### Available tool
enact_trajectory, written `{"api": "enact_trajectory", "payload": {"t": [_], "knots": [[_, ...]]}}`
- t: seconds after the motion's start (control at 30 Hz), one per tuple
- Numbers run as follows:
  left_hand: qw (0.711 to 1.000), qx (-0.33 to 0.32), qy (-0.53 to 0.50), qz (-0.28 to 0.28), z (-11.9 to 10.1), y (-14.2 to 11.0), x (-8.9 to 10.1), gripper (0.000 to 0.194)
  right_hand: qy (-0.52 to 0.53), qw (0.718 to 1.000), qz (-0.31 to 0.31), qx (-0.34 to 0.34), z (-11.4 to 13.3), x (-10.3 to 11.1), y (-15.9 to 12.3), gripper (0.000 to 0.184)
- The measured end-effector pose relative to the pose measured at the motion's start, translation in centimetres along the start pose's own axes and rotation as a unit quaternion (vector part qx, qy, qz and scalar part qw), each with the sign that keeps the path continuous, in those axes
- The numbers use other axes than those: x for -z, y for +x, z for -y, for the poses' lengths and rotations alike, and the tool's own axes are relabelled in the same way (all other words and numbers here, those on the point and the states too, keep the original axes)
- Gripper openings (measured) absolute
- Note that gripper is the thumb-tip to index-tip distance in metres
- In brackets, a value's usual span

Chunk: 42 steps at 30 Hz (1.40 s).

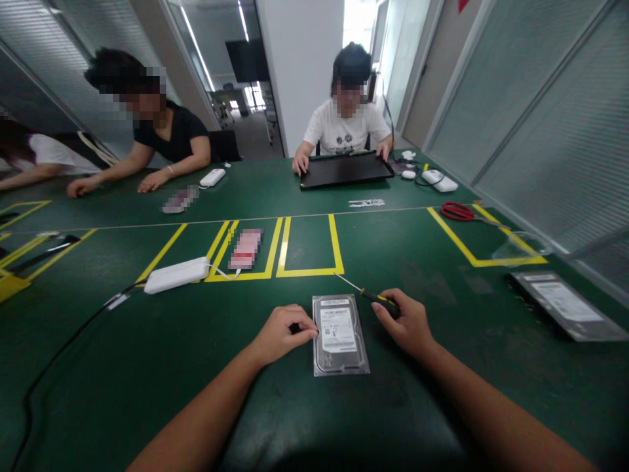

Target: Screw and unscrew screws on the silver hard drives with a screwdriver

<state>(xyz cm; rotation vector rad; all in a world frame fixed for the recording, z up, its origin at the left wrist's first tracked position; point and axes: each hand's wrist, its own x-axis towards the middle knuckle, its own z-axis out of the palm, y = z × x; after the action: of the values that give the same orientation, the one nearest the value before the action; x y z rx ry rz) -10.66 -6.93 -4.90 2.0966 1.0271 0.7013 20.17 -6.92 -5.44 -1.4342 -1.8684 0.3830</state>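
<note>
A hard drive (338, 331) with a white label lies flat on the green table in front of me. At its left edge, my left hand (287, 333) has thumb and forefinger pinched together, the tips touching or very near the drive. Anything between those fingertips is too small to make out. My right hand (403, 321) is wrapped round the black and yellow handle of a screwdriver (381, 301), just right of the drive. Its thin metal shaft points away to the left, with the tip beyond the drive's far edge and close to a yellow tape corner.
A second hard drive (565, 305) lies at the right. Red-handled scissors (459, 211) rest near yellow tape (508, 262). A white power strip (177, 275) and a phone (246, 249) are at left. Across the table a person holds a dark flat panel (346, 170); others sit at left.
</note>
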Motion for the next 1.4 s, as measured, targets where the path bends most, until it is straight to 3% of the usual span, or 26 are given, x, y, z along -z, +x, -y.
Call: {"api": "enact_trajectory", "payload": {"t": [0.4, 0.63, 1.1, 1.4], "knots": [[0.999, 0.027, -0.027, 0.024, -0.4, 0.0, 0.2, 0.015, 0.015, 1.0, 0.014, 0.002, 0.0, -0.2, 0.0, 0.021], [0.997, 0.009, 0.065, 0.048, -1.1, -0.3, -0.1, 0.014, 0.018, 0.999, 0.028, -0.001, 0.0, -0.2, -0.2, 0.02], [0.996, 0.031, 0.086, 0.022, -0.7, -0.7, -0.7, 0.019, 0.054, 0.998, -0.019, -0.02, 0.8, 0.4, 0.1, 0.023], [0.997, 0.052, 0.053, -0.013, -1.0, -0.7, -0.8, 0.016, 0.075, 0.997, -0.011, -0.03, 1.2, 0.3, -0.1, 0.022]]}}
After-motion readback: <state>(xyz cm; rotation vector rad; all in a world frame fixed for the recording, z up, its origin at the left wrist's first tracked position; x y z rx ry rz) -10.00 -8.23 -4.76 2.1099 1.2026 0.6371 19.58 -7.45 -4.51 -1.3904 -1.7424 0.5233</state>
